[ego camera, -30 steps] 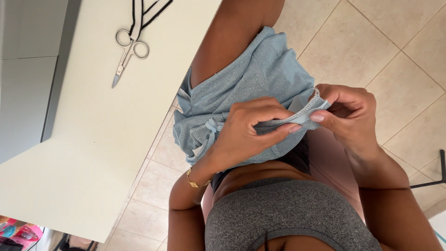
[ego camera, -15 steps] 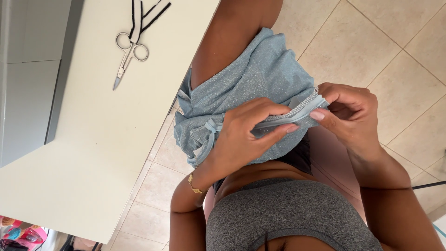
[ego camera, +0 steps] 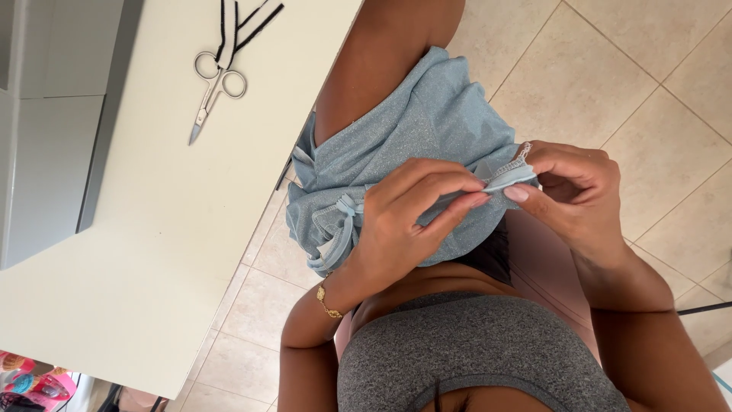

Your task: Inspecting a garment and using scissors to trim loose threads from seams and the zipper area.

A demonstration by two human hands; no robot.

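Note:
A light blue sparkly garment (ego camera: 427, 130) lies draped over my raised thigh. Between my two hands its hem, a narrow folded edge with white stitching (ego camera: 512, 174), is held taut. My left hand (ego camera: 404, 221), with a gold bracelet on the wrist, pinches the edge from the left with fingers and thumb. My right hand (ego camera: 572, 191) pinches the same edge from the right, fingertips nearly touching those of the left.
A white table (ego camera: 152, 229) fills the left side. Small silver scissors (ego camera: 213, 91) lie near its far end beside black and white strips (ego camera: 236, 23). Beige floor tiles (ego camera: 648, 76) lie to the right. Colourful items (ego camera: 30, 381) show at the bottom left.
Both hands keep their hold on the hem. The fingers have shifted a little along it, and the stitched edge shows more clearly by my right thumb.

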